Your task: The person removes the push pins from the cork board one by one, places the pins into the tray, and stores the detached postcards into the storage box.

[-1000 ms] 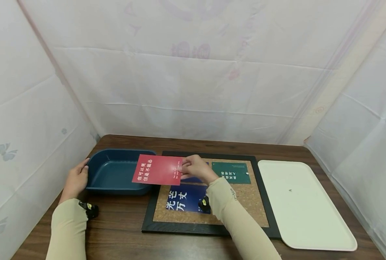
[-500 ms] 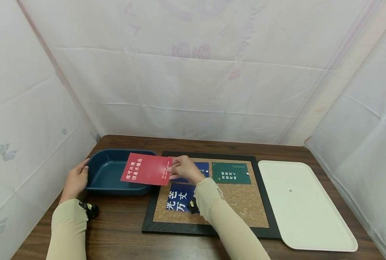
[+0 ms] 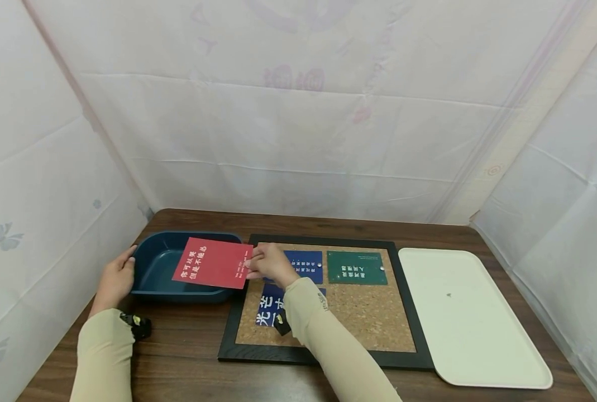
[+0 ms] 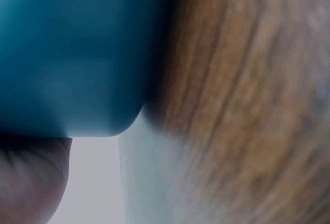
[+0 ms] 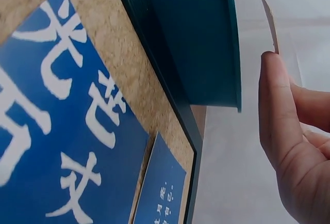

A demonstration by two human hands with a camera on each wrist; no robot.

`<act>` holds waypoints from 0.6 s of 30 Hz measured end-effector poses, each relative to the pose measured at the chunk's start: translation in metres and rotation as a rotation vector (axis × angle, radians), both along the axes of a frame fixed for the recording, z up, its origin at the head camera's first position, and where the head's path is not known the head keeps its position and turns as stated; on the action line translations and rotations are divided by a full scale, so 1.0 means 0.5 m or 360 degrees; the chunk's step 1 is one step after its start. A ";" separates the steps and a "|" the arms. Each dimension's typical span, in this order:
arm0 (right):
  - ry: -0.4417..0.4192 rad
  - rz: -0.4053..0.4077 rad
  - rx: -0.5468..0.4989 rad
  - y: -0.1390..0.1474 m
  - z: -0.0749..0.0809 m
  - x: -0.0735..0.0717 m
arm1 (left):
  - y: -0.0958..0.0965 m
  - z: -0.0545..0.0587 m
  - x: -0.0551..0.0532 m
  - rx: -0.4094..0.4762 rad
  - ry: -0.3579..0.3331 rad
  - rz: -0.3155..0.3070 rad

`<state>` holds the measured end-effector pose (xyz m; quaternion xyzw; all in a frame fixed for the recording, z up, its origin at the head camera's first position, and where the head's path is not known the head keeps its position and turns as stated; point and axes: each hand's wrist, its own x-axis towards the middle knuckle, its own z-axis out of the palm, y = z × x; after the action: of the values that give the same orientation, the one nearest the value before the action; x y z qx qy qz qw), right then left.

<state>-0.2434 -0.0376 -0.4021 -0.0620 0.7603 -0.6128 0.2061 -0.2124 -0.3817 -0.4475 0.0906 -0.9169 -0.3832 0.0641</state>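
Between thumb and fingers, my right hand (image 3: 273,264) pinches the right edge of a red card (image 3: 213,263) with white Chinese lettering. The card overlaps the blue plastic basin (image 3: 160,265) in the head view; in the right wrist view it appears edge-on, above the basin's rim. My left hand (image 3: 115,278) grips the basin's left end, thumb at the rim, other fingers mostly hidden. Below my right forearm lies a framed cork board (image 3: 368,318) bearing two blue cards, one with large white characters (image 5: 67,126) and one with smaller print (image 3: 305,265), plus a green card (image 3: 357,268).
A cream tray (image 3: 471,318) lies to the right of the board. Pushpins (image 3: 381,268) show on the cards. The dark wooden table (image 3: 177,357) is bounded by white fabric walls (image 3: 298,139) behind and at both sides.
My right hand has carried the red card leftward, farther over the basin, uncovering more of the small-print blue card. My left hand stays on the basin.
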 end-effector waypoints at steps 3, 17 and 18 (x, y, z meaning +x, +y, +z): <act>0.0025 -0.0039 0.0039 -0.010 -0.011 -0.006 | 0.001 -0.013 -0.008 0.0022 0.0001 -0.0006; 0.0069 -0.0137 0.0044 -0.044 -0.007 -0.004 | -0.004 -0.021 -0.012 -0.0017 0.0023 0.0004; 0.0070 -0.0143 0.0041 -0.045 -0.009 -0.004 | -0.004 -0.021 -0.013 -0.0015 0.0030 0.0003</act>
<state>-0.2454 -0.0602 -0.4067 -0.0386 0.7745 -0.6102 0.1624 -0.2188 -0.3837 -0.4582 0.0876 -0.9180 -0.3797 0.0735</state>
